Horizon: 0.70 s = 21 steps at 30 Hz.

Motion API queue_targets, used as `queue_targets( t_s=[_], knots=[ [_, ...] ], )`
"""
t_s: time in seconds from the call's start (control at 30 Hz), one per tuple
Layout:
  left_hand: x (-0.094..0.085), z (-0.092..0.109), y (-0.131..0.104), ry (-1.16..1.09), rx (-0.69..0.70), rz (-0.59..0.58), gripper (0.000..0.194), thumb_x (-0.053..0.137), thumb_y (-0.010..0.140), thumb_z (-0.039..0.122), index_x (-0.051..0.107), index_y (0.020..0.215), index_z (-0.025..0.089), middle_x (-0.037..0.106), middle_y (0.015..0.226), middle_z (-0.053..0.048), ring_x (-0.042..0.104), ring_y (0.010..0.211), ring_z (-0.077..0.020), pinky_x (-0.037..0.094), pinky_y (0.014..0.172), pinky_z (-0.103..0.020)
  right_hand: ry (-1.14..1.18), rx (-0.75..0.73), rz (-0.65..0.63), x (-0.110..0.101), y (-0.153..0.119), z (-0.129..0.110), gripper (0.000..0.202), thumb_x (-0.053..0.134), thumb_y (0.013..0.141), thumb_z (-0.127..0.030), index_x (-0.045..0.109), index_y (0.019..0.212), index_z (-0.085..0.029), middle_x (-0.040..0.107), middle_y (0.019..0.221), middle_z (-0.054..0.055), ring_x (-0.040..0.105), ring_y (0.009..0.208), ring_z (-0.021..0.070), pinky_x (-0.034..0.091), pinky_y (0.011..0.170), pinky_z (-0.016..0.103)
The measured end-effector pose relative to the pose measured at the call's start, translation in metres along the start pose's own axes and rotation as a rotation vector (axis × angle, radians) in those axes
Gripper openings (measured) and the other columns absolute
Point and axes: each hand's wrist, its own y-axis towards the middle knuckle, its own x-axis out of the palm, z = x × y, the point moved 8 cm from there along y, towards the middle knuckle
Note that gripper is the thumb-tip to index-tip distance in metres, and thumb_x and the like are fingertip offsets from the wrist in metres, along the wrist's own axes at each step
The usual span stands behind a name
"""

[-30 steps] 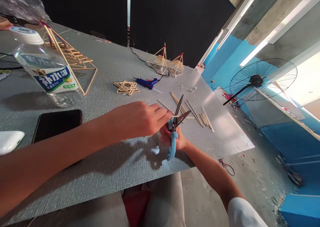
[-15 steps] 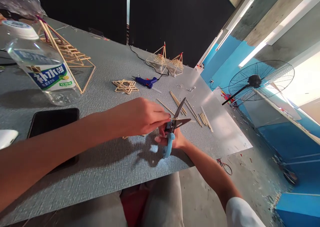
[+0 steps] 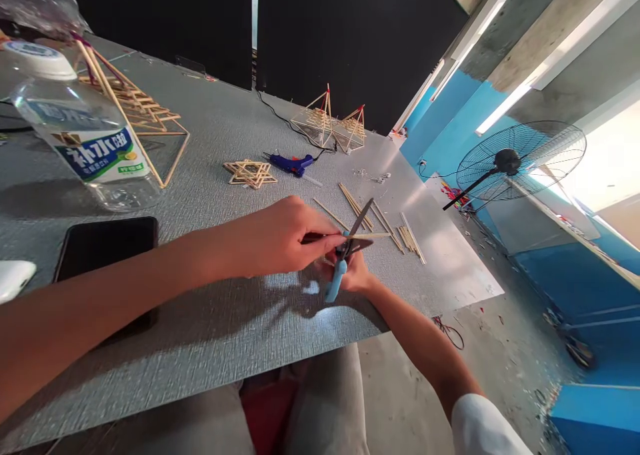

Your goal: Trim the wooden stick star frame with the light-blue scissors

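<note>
My left hand (image 3: 293,235) pinches a thin wooden stick (image 3: 375,235), whose free end points right between the parted blades of a pair of scissors (image 3: 361,218). Wrapped round the blue scissor handles is my right hand (image 3: 354,271), just below and to the right of the left. Its fingers are partly hidden behind the scissors and the left hand. Beyond the hands lie several loose sticks (image 3: 356,205) and a bundle of short ones (image 3: 409,239). A star-shaped stick frame (image 3: 249,173) rests farther back on the grey table (image 3: 210,141).
A blue glue gun (image 3: 291,164) with a black cable lies behind the star. Two stick pyramids (image 3: 326,118) stand at the back. At left are a plastic bottle (image 3: 95,141), a larger stick structure (image 3: 173,158) and a black phone (image 3: 107,238). A fan (image 3: 507,161) stands at right.
The scissors have tilted and their handles have risen slightly. The stick now angles a little upward at its free end. Both hands keep their holds.
</note>
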Motion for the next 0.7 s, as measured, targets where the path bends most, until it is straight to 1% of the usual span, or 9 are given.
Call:
queue_targets(
  t_s=[0.07,0.1,0.17,0.23,0.33,0.43,0.5,0.6,0.7],
  knots=[
    [0.009,-0.012,-0.001,-0.225,-0.136,-0.13,0.044,0.054,0.115,0.043,0.085,0.095,0.019,0.053,0.059,0.004,0.035,0.05,-0.0094,0.025,0.049,-0.027,-0.01,-0.005,-0.008,0.001,0.002,-0.003,0.051,0.084,0.079,-0.052,0.041,0.071,-0.027,0.04,0.065,-0.007,0.035,0.061,0.0113,0.034,0.059,0.031],
    [0.011,-0.014,-0.002,-0.276,-0.159,-0.156,0.044,0.055,0.115,0.045,0.086,0.098,0.02,0.052,0.059,0.005,0.033,0.049,-0.0092,0.022,0.048,-0.027,-0.011,-0.005,-0.021,0.003,0.002,-0.004,0.052,0.085,0.079,-0.053,0.041,0.07,-0.027,0.04,0.063,-0.007,0.036,0.06,0.0115,0.034,0.058,0.031],
    [0.006,-0.011,-0.001,-0.247,-0.09,-0.112,0.039,0.057,0.114,0.04,0.086,0.098,0.02,0.057,0.062,0.004,0.039,0.052,-0.0095,0.025,0.05,-0.026,-0.006,0.004,-0.056,0.006,0.0,-0.007,0.055,0.086,0.079,-0.057,0.04,0.068,-0.028,0.04,0.06,-0.008,0.038,0.057,0.0118,0.034,0.056,0.032],
    [-0.002,0.003,-0.001,-0.059,0.084,-0.006,0.035,0.057,0.112,0.03,0.083,0.092,0.019,0.065,0.068,0.001,0.049,0.057,-0.0109,0.031,0.054,-0.027,-0.001,0.022,-0.085,0.009,-0.002,-0.01,0.057,0.086,0.078,-0.058,0.04,0.067,-0.028,0.041,0.058,-0.008,0.039,0.055,0.012,0.035,0.055,0.031],
    [-0.004,0.028,-0.007,0.397,0.32,0.105,0.031,0.053,0.109,0.014,0.078,0.092,0.018,0.069,0.075,-0.003,0.057,0.065,-0.0146,0.034,0.057,-0.03,0.011,0.037,-0.119,0.012,-0.004,-0.017,0.053,0.089,0.073,-0.055,0.044,0.07,-0.027,0.046,0.059,-0.008,0.041,0.057,0.012,0.039,0.056,0.03],
    [-0.001,0.044,-0.015,0.768,0.439,0.149,0.032,0.048,0.107,0.005,0.077,0.097,0.015,0.065,0.073,-0.003,0.057,0.067,-0.0182,0.034,0.055,-0.033,0.04,0.022,-0.159,0.017,-0.004,-0.025,0.051,0.088,0.07,-0.054,0.044,0.071,-0.027,0.047,0.06,-0.008,0.042,0.058,0.0121,0.041,0.057,0.03],
    [-0.001,0.048,-0.017,0.865,0.456,0.146,0.033,0.047,0.108,0.004,0.077,0.1,0.015,0.064,0.072,-0.003,0.056,0.067,-0.0185,0.034,0.055,-0.034,0.055,-0.002,-0.166,0.018,-0.004,-0.027,0.05,0.087,0.071,-0.052,0.044,0.071,-0.027,0.046,0.061,-0.008,0.041,0.058,0.0118,0.039,0.057,0.029],
    [-0.002,0.046,-0.015,0.84,0.409,0.132,0.035,0.046,0.109,0.004,0.078,0.101,0.015,0.065,0.073,-0.002,0.057,0.069,-0.0175,0.033,0.056,-0.033,0.06,-0.038,-0.135,0.015,-0.004,-0.024,0.047,0.082,0.074,-0.046,0.039,0.07,-0.027,0.04,0.062,-0.008,0.034,0.059,0.0111,0.034,0.057,0.029],
    [-0.01,0.037,-0.01,0.595,0.292,0.187,0.035,0.048,0.113,0.012,0.077,0.094,0.016,0.069,0.077,-0.003,0.058,0.07,-0.0155,0.032,0.057,-0.032,0.047,-0.054,-0.075,0.007,-0.006,-0.016,0.046,0.076,0.075,-0.041,0.033,0.071,-0.028,0.033,0.064,-0.009,0.028,0.06,0.0106,0.028,0.058,0.029]
  ],
)
